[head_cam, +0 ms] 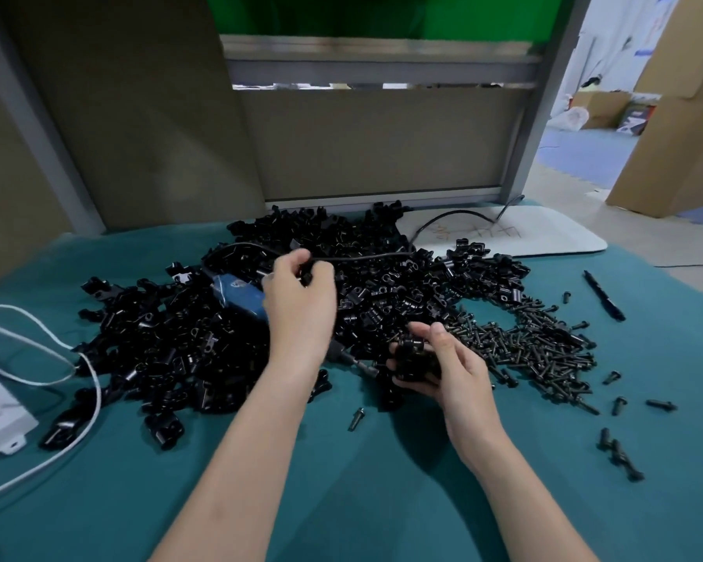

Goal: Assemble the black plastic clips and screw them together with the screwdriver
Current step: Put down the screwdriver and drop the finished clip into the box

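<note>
On the teal worktop [341, 460] lies a wide heap of black plastic clips [171, 350], with a smaller heap of black screws [536, 342] just to its right. The blue screwdriver [238, 296] rests on the clips in no one's grip. Its long axis runs diagonally from far left to near right, and its bit end points towards the right hand [455, 371]. Its black cable [366, 256] leaves the rear end and loops off to the back right. The left hand [301, 306] hovers above the screwdriver's body, its curled fingers pinching a small black part [307, 277]. The right hand's fingers are wrapped round a black clip [412, 354], held just above the worktop's near side. A black pen [603, 296] lies well apart at the right.
</note>
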The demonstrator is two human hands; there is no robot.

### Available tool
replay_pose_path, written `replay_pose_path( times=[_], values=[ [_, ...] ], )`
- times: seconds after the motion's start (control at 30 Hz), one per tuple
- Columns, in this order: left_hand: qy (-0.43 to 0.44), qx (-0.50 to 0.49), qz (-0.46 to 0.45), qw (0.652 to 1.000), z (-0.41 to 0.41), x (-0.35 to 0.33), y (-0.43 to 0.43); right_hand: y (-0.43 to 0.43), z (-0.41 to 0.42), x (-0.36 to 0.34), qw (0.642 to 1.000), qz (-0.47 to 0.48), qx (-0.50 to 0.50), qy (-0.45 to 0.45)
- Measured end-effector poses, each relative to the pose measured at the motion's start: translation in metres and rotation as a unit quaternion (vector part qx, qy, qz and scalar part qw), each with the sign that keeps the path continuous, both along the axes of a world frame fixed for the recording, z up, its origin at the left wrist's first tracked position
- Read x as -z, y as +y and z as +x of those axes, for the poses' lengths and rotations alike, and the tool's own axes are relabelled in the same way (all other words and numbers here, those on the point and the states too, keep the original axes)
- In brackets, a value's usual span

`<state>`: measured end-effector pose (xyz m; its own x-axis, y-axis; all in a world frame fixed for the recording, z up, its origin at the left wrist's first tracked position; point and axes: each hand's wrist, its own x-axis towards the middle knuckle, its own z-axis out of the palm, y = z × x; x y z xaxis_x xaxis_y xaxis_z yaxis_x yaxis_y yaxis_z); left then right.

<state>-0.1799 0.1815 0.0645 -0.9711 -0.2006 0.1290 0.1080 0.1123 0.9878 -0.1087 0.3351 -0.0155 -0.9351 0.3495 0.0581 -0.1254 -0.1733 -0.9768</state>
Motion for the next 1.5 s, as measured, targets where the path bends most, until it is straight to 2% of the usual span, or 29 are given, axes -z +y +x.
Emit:
replay_pose_path(
  times=[0.07,0.13,0.2,0.23,0.53,0.67,0.83,0.93,1.0,1.1,1.17,1.3,1.4,1.5],
  values=[
    [0.051,0.111,-0.104,0.987,0.02,0.004,0.009,0.0,0.002,-0.001,1.0,0.007,0.006,0.008],
    [0.055,0.208,-0.202,0.956,0.036,0.019,0.018,0.001,0.006,-0.001,1.0,0.022,0.01,0.012],
    [0.055,0.235,-0.297,0.924,0.05,0.037,0.025,0.003,0.012,-0.001,0.999,0.047,0.017,0.013],
    [0.061,0.233,-0.314,0.919,0.057,0.044,0.026,0.003,0.015,-0.001,0.998,0.059,0.019,0.01],
    [0.09,0.206,-0.306,0.925,0.101,0.05,0.033,0.008,0.058,-0.004,0.997,0.061,0.056,0.005],
    [0.125,0.253,-0.304,0.91,0.124,0.046,0.054,0.025,0.094,-0.004,0.992,0.061,0.107,0.013],
    [0.166,0.348,-0.247,0.889,0.171,0.045,0.114,0.08,0.16,-0.007,0.977,0.082,0.197,0.007],
    [0.177,0.414,-0.219,0.866,0.206,0.045,0.169,0.122,0.215,-0.014,0.952,0.12,0.283,0.003],
    [0.162,0.481,-0.206,0.836,0.232,0.045,0.206,0.15,0.253,-0.018,0.918,0.172,0.357,-0.017],
    [0.117,0.569,-0.194,0.79,0.263,0.046,0.242,0.184,0.299,-0.018,0.874,0.252,0.394,-0.132],
    [0.123,0.585,-0.196,0.777,0.271,0.048,0.25,0.193,0.314,-0.018,0.841,0.307,0.403,-0.191],
    [0.164,0.545,-0.203,0.797,0.253,0.052,0.23,0.172,0.292,-0.023,0.824,0.382,0.4,-0.123],
    [0.188,0.463,-0.22,0.838,0.215,0.057,0.185,0.136,0.246,-0.023,0.845,0.43,0.31,-0.075],
    [0.197,0.337,-0.262,0.883,0.168,0.061,0.114,0.093,0.191,-0.018,0.858,0.466,0.21,-0.047]
  ],
)
